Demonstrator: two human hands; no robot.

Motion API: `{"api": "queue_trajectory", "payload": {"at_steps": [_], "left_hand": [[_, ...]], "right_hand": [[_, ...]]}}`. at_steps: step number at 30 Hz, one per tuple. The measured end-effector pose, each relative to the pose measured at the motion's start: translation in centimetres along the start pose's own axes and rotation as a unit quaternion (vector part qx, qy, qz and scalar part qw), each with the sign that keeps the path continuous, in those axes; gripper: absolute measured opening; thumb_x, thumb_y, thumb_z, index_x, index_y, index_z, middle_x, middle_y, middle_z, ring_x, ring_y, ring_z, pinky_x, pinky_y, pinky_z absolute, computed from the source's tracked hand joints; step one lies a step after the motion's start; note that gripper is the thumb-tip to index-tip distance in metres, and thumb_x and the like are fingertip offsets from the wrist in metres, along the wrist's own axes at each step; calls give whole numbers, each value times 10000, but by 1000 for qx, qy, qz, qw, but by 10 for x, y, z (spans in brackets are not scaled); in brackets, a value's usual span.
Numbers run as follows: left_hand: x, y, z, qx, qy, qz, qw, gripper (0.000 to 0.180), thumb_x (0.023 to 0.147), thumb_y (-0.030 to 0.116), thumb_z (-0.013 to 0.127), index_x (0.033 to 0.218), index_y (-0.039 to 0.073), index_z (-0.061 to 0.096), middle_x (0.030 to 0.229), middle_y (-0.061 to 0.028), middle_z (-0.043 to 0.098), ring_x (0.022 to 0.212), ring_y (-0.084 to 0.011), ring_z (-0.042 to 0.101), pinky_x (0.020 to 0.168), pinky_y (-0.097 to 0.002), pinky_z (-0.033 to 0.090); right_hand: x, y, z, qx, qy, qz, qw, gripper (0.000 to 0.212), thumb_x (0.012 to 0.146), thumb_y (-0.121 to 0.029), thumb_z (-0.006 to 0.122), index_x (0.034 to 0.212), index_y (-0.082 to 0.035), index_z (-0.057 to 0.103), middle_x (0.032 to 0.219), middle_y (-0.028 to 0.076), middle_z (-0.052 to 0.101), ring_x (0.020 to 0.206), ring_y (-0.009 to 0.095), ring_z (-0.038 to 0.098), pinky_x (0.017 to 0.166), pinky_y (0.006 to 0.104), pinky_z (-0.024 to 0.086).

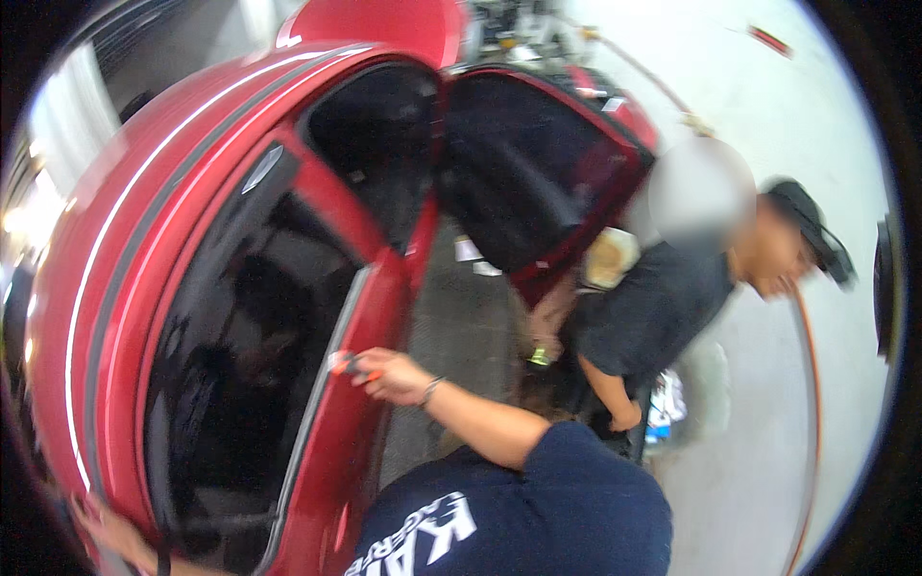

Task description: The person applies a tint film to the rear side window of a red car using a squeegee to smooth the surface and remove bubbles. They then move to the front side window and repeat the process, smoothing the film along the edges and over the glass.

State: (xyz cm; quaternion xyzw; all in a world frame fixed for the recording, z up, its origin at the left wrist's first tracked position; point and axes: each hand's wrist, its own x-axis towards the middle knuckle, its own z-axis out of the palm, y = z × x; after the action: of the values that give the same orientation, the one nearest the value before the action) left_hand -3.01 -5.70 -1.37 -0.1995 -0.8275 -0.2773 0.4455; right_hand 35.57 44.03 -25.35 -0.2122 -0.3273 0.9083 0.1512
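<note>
My right hand (392, 376) reaches out to the lower edge of the car's side window, closed around a small tool (363, 369) with orange and dark parts and a pale tip. Blur hides its exact kind. The tip is at the grey trim strip (327, 386) between the dark glass (245, 355) and the red door (331, 470). At the lower left my left hand (106, 530) lies on the edge of the red roof (106, 278), fingers stretched out. A dark band circles each wrist.
Another red door (538, 173) stands wide open farther ahead. Close to it on the right, a person in a dark shirt (663, 298) and cap bends over. An orange hose (814, 384) runs along the pale floor, and a red panel (375, 24) rises at the back.
</note>
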Motion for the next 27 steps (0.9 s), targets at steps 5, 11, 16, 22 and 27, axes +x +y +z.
{"api": "queue_trajectory", "payload": {"at_steps": [5, 11, 16, 22, 27], "left_hand": [[3, 48, 2, -37, -34, 30, 998, 506, 1076, 354, 465, 1396, -33, 526, 1461, -177, 514, 1364, -304, 465, 1164, -405, 307], [-7, 52, -6, -140, -6, -82, 987, 529, 1082, 334, 448, 1431, -63, 444, 1427, -231, 527, 1343, -287, 485, 1166, -399, 308], [-5, 56, -10, -161, 15, -106, 981, 522, 1079, 344, 451, 1419, -53, 460, 1406, -215, 540, 1332, -281, 493, 1160, -396, 315], [-9, 57, -14, -104, 19, -96, 990, 498, 1070, 346, 462, 1383, -38, 513, 1371, -191, 569, 1295, -271, 515, 1132, -399, 343], [-9, 58, -10, -143, 47, -139, 979, 497, 1068, 357, 460, 1355, -41, 543, 1347, -189, 588, 1280, -270, 526, 1127, -395, 348]], "right_hand": [[25, -47, -18, -26, 64, -142, 987, 191, 1035, -205, 556, 1163, -77, 618, 877, 22, 663, 623, 74, 517, 529, 225, 434], [69, -113, -9, -4, -19, -299, 954, 438, 950, -88, 640, 1355, -67, 474, 900, 46, 616, 661, 105, 533, 598, 245, 448], [101, -147, 2, -29, -54, -327, 943, 572, 915, -43, 679, 1429, -35, 428, 979, 94, 665, 714, 125, 592, 656, 258, 490], [130, -157, 28, 27, -73, -356, 931, 540, 914, 15, 659, 1408, -38, 448, 903, 78, 660, 665, 115, 606, 540, 246, 491], [148, -163, 42, 1, -52, -388, 920, 493, 963, -63, 635, 1417, -29, 445, 854, 44, 627, 664, 90, 575, 519, 219, 448]]}}
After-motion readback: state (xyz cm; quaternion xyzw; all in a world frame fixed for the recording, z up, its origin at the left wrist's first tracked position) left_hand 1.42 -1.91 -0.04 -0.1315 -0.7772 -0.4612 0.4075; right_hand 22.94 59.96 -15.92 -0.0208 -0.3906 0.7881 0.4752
